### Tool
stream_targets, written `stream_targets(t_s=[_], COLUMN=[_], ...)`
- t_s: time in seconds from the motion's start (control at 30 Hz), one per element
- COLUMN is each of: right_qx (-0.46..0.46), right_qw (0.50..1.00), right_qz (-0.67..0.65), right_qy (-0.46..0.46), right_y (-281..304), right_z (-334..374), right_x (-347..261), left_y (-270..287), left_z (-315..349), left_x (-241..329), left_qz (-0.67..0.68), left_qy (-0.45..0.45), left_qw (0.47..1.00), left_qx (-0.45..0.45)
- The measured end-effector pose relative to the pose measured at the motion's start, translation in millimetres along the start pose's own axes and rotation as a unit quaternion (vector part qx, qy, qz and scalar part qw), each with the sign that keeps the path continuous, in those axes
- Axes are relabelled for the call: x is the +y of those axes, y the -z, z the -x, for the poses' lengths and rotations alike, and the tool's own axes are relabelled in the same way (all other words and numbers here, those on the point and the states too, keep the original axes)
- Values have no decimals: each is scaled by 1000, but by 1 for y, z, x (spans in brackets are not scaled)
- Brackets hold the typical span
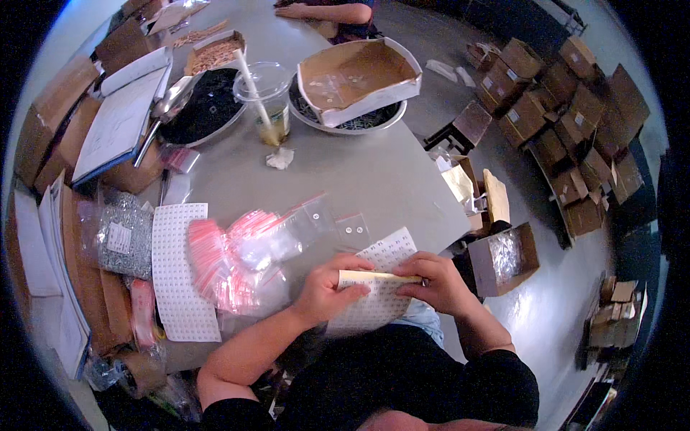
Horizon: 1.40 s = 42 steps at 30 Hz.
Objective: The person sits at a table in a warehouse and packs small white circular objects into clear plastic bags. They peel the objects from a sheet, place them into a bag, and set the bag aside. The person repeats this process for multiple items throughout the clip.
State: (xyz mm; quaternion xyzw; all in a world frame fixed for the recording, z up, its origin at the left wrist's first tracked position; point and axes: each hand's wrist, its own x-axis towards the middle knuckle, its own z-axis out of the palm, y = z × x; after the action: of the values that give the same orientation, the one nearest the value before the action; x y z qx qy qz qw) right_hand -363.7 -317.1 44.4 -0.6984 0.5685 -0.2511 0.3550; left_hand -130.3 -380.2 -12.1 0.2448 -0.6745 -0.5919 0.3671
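Here, left hand [325, 286] closed on the left end of a sticker sheet [381, 284], thumb on top; right hand [438, 281] closed on the right end, fingers curled over its folded, cream-coloured upper edge. Sheet held at the near edge of the grey table [374, 172], just above the lap, its far corner overlapping the tabletop. Near table edge directly under the hands; right table edge running diagonally from near to far just right of the right hand. Open grey surface far of the hands, up to a plastic cup with straw [267, 100] and a crumpled tissue [280, 158] beside it. Pile of small red-striped zip bags [241, 258] touching or just left of the left hand, limiting leftward room; two clear bags [338, 224] just far of the sheet. Second dotted sheet [180, 269] lying flat left of the pile, a bag of metal parts [122, 233] beyond it. Far left: dark oval tray [205, 108], papers and cartons. Far centre: open cardboard box [356, 75] resting on a round basin. Right, off the table: open carton of parts [507, 255] on the floor, stacked cartons [568, 122] well apart. Another person's arm [327, 11] at the far table edge.
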Motion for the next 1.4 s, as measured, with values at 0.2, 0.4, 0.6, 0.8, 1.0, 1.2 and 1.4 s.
stream_targets(t_s=[0.2, 0.4, 0.6, 0.8, 1.0, 1.2, 1.4], right_qx=[2, 12, -31, -10, 94, 42, 64], right_qw=[990, 996, 965, 981, 996, 990, 986], right_qz=[-139, -61, -237, -146, 6, -88, -99], right_qy=[13, 61, -108, -125, 5, -100, -118], right_y=[0, -10, -11, -4, -8, 0, -1], right_z=[7, 11, 15, 16, 18, 21, 25], right_x=[17, 9, 24, 13, 2, 3, 9], left_y=[0, -6, -5, -9, -10, -9, -7], left_z=[-1, 5, -2, 0, 7, 9, 8], left_x=[-5, 4, 8, 7, -4, -5, -10], left_qz=[-104, -2, -20, -104, -84, -40, -105], left_qy=[-95, 88, -12, -25, 23, 50, -12], left_qw=[989, 996, 999, 994, 995, 996, 993], left_qx=[-33, 6, -25, -1, 43, 61, 45])
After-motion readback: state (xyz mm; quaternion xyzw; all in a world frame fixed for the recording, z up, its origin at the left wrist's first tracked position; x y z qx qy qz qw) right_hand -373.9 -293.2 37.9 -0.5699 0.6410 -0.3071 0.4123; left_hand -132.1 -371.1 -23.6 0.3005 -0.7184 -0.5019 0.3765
